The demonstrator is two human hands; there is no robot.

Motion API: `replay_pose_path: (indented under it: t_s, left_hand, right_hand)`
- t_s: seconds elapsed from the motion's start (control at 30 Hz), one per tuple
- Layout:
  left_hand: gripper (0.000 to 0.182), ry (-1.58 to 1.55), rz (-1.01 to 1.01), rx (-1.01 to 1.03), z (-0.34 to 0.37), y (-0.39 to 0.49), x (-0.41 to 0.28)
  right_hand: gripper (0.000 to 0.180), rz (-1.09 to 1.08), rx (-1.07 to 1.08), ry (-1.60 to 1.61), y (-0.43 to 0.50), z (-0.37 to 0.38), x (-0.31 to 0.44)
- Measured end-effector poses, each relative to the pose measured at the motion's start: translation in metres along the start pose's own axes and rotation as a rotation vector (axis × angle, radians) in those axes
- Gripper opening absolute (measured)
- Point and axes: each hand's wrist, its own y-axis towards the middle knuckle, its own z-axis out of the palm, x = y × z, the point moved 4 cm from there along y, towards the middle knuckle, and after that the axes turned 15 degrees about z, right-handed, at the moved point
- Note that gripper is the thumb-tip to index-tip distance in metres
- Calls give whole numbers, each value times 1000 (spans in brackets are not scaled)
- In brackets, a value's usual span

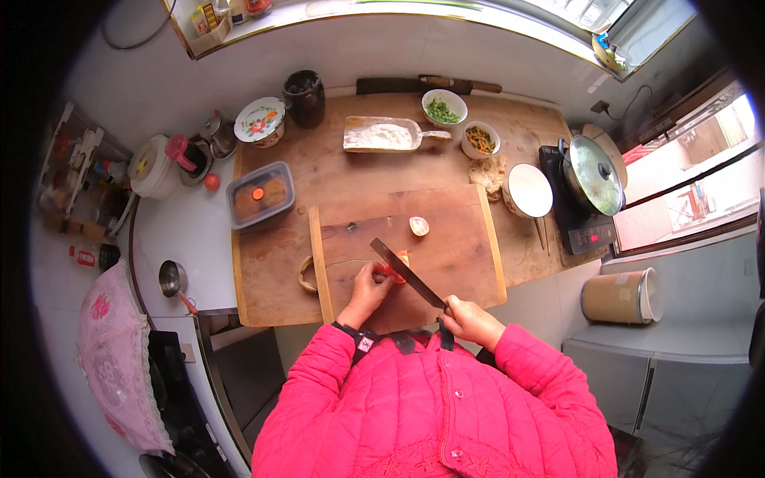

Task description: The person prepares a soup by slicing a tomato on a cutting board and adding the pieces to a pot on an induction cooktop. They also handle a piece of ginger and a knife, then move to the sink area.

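My right hand (471, 320) grips the handle of a kitchen knife (412, 276). Its broad dark blade slants up and left over the wooden cutting board (352, 299). My left hand (370, 288) pinches a red piece of food (404, 272), which looks like tomato, against the board. The blade lies over that piece and hides part of it; whether it has cut in I cannot tell. Farther up the board sits a small pale, pinkish rounded piece of food (419, 226), apart from both hands.
Behind the board lies a wooden scoop of white flour (385, 134), with bowls of chopped greens (442, 112) and mixed vegetables (480, 140). An empty-looking white bowl (529, 190) stands right, beside a lidded pot (594, 173) on an induction cooker (588, 236). A plastic food box (261, 196) is left.
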Motion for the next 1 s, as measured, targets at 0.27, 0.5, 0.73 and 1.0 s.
replay_pose_path:
  t_s: [0.27, 0.5, 0.73, 1.0]
  left_hand:
    - [20, -85, -129, 22, 1, 1, -7]
    - [21, -8, -46, -7, 0, 0, 5]
    - [21, 20, -34, -4, 0, 0, 8]
    - [19, 77, -42, -1, 0, 0, -1]
  right_hand:
    - [22, 19, 12, -2, 32, 11, 2]
    - [21, -39, -58, 44, 12, -8, 14]
    - [21, -49, -47, 37, -6, -4, 8]
    - [24, -4, 6, -30, 18, 12, 1]
